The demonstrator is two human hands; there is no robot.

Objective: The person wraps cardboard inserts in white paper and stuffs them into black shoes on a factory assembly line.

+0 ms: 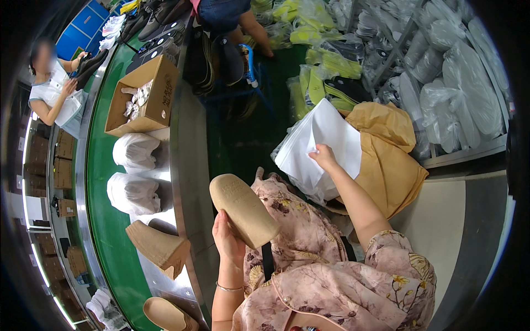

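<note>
In my left hand [229,240] is a brown moulded-pulp shoe insert [244,211], its rounded toe end pointing away from me. My right hand [324,157] pinches the top sheet of a stack of white paper [304,136], which creases at my fingers. The stack lies to my right, partly in clear plastic, against brown kraft paper [383,165]. On the steel bench edge to my left are nested pulp inserts [159,248] and another nested pile [167,315]. Two white paper-wrapped bundles [134,151] sit farther along; what they contain is hidden.
A cardboard box [143,99] with crumpled wrapped pieces stands by the green conveyor belt [99,165]. Across the belt a person [60,89] holds a dark shoe. Bagged insoles [319,62] pile up ahead, beside a metal rack [468,147] of plastic-bagged goods. Another person's legs [252,31] show ahead.
</note>
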